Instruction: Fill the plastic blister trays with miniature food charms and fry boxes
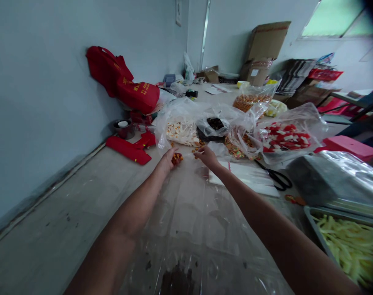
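My left hand (167, 160) is cupped around a little heap of small orange-brown pieces (177, 158), which show beyond its fingers. To its right, my right hand (207, 156) has its fingers drawn together over a few similar loose pieces on the table; what is between the fingertips is hidden. Just beyond the hands lies an open clear bag of white and orange pieces (182, 132). Beside it are a bag with dark pieces (215, 123) and a bag of mixed coloured pieces (238, 143).
Plastic film covers the table (186, 205). On the right are a bag of red and white pieces (286, 137), black-handled scissors (280, 179), white plastic bags (244, 176) and a metal tray (315, 223) of pale yellow strips. Red cloth (128, 149) lies left.
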Tool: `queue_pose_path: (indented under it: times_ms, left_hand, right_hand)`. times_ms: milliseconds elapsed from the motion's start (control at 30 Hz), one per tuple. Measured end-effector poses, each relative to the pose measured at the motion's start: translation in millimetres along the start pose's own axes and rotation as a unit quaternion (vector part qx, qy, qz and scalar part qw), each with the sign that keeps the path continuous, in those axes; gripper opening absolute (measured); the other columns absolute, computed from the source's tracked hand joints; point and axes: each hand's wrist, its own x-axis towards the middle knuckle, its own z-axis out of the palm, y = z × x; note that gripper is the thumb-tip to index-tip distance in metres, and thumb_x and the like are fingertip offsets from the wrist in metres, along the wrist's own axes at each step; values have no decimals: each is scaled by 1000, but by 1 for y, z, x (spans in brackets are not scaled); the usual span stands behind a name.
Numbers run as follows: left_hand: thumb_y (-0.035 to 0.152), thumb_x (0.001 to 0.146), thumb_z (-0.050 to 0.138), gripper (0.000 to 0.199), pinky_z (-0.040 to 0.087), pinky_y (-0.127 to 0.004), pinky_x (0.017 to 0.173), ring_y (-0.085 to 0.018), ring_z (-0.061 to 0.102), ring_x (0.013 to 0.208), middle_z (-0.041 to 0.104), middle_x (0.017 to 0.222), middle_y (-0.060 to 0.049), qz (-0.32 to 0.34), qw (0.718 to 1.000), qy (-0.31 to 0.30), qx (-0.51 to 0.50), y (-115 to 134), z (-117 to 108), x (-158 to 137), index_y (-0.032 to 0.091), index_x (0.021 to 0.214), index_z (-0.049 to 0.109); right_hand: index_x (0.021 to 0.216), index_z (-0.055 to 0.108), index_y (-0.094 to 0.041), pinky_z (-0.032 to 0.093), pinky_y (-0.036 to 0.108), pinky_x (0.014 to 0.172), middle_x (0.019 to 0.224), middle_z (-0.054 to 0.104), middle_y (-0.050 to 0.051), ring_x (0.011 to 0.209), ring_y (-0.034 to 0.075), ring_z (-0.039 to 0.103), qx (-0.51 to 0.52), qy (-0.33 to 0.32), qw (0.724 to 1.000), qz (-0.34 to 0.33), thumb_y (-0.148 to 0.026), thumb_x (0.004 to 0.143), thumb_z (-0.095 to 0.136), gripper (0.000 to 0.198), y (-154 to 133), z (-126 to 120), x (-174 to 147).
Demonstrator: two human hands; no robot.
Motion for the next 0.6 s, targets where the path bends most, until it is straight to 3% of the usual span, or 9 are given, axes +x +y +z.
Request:
queue_pose_path:
  times_ms: [100, 167, 367, 467, 600]
  left_hand:
    - [22, 78, 78, 34, 28, -15, 39, -4, 37, 39, 50, 51, 1, 13, 997, 12, 77, -8, 8, 2, 15, 59, 51]
    - [20, 71, 84, 36, 30, -16, 41, -4, 37, 40, 47, 51, 4, 47, 991, 25, 124, -12, 12, 1, 15, 60, 51]
    - [37, 85, 72, 25, 34, -21, 49, -9, 46, 46, 52, 54, 1, 151, 945, 75, 282, -1, -5, -5, 16, 72, 69]
    - [23, 73, 81, 12, 39, -23, 61, -16, 58, 66, 59, 60, -2, 199, 900, 102, 374, 6, -18, -6, 18, 66, 73]
    - [17, 62, 86, 15, 42, -28, 74, -24, 63, 84, 64, 66, -5, 234, 851, 122, 454, 2, -18, -4, 21, 59, 72]
  right_hand:
    - [74, 51, -20, 43, 30, 85, 90, 64, 7, 103, 24, 58, -48, 3, 999, -8, -13, 66, 70, 22, 6, 15, -4]
    - [72, 50, -20, 43, 30, 87, 94, 65, 10, 107, 24, 57, -54, 1, 998, -11, -13, 69, 67, 20, 7, 18, -6]
    - [80, 48, -21, 44, 24, 59, 78, 63, 4, 66, 15, 59, 28, -29, 999, 16, -26, 85, 46, 7, 2, -9, -15]
    - [83, 54, -19, 38, 22, 50, 73, 62, 2, 56, 13, 55, 65, -84, 994, 20, -25, 77, 53, 9, -2, -14, -23]
    - [90, 66, -18, 35, 23, 53, 65, 56, -3, 58, 13, 51, 21, -120, 992, -29, -28, 72, 69, 20, -8, 12, -29]
